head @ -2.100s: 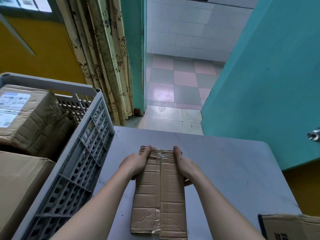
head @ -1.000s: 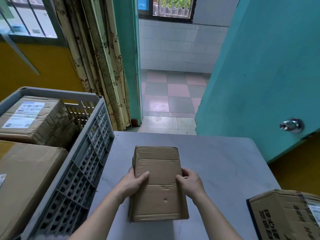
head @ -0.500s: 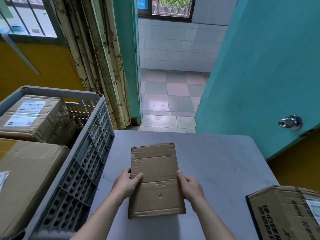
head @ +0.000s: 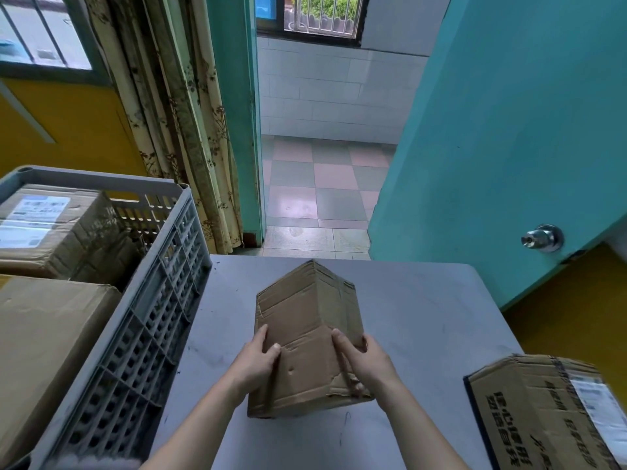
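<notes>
box tipped up | left hand, right hand grip it | grey table, teal door

matt creased cardboard box; grey plastic crate.

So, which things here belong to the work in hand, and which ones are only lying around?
In the job: small box, left hand, right hand, table.
Lying about: grey crate, labelled box in it, printed box at the right, door knob.
</notes>
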Demonstrator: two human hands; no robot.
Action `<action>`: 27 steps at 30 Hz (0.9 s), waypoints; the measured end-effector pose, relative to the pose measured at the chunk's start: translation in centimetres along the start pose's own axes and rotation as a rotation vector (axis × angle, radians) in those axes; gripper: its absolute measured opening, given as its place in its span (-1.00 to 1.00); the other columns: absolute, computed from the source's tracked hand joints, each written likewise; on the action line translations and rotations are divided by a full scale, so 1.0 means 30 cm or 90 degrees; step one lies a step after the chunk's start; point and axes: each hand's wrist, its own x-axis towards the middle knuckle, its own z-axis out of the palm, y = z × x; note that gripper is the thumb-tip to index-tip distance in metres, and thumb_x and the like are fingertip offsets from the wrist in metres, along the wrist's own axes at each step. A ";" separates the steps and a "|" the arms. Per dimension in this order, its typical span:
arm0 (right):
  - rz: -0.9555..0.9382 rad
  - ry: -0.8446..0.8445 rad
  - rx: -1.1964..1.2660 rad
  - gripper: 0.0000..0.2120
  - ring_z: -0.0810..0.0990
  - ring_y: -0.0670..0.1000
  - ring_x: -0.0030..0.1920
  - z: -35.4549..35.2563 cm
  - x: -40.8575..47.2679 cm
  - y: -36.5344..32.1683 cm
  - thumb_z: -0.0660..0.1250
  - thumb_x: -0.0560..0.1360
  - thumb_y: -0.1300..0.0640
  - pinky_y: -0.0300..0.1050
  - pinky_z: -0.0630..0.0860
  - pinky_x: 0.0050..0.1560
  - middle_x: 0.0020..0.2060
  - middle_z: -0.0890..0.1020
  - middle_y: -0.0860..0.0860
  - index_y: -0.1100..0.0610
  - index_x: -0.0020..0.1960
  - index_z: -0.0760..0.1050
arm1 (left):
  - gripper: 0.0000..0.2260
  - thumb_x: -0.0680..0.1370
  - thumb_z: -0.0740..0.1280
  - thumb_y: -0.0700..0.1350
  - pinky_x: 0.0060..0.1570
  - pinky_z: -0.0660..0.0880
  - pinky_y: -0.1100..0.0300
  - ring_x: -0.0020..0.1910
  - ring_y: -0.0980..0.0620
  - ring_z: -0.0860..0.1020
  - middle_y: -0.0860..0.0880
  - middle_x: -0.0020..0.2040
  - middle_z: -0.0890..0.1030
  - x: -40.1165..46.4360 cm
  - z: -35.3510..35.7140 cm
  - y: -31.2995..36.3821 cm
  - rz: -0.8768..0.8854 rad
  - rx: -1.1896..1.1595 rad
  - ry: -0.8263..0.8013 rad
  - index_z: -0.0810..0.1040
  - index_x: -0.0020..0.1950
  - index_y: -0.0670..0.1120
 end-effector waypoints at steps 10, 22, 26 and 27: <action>-0.152 0.000 -0.059 -0.39 0.66 -0.14 0.04 0.059 -0.003 -0.007 0.55 0.33 -0.25 -0.08 0.60 0.19 0.16 0.66 -0.09 -0.18 0.33 0.52 | -0.29 0.55 0.31 0.34 0.34 0.37 0.12 0.35 0.05 0.44 0.07 0.43 0.47 -0.014 -0.003 0.057 0.033 -0.103 0.044 0.28 0.57 -0.02; -0.089 -0.141 -0.052 -0.26 0.51 -0.16 0.37 0.095 -0.026 0.057 0.51 0.46 -0.24 -0.24 0.40 0.38 0.34 0.55 -0.22 -0.15 0.53 0.28 | -0.34 0.49 0.48 0.20 0.30 0.49 0.07 0.30 -0.01 0.53 -0.04 0.36 0.53 -0.026 0.029 -0.014 0.118 0.083 0.103 0.25 0.44 0.00; -0.048 -0.168 -0.068 0.02 0.41 -0.04 0.47 0.063 -0.009 0.026 0.46 0.42 -0.38 -0.01 0.39 0.49 0.52 0.39 -0.12 -0.14 0.66 -0.03 | -0.26 0.48 0.45 0.28 0.32 0.45 0.09 0.34 -0.01 0.50 -0.01 0.40 0.49 -0.029 0.025 -0.012 0.113 0.083 0.094 0.22 0.51 0.01; -0.038 -0.157 -0.069 0.08 0.36 0.01 0.53 0.056 0.007 0.014 0.42 0.42 -0.42 0.01 0.33 0.53 0.57 0.33 -0.04 -0.10 0.68 -0.12 | -0.27 0.50 0.42 0.29 0.31 0.44 0.12 0.35 -0.01 0.50 0.00 0.41 0.49 -0.027 0.023 -0.006 0.113 0.079 0.092 0.22 0.52 0.00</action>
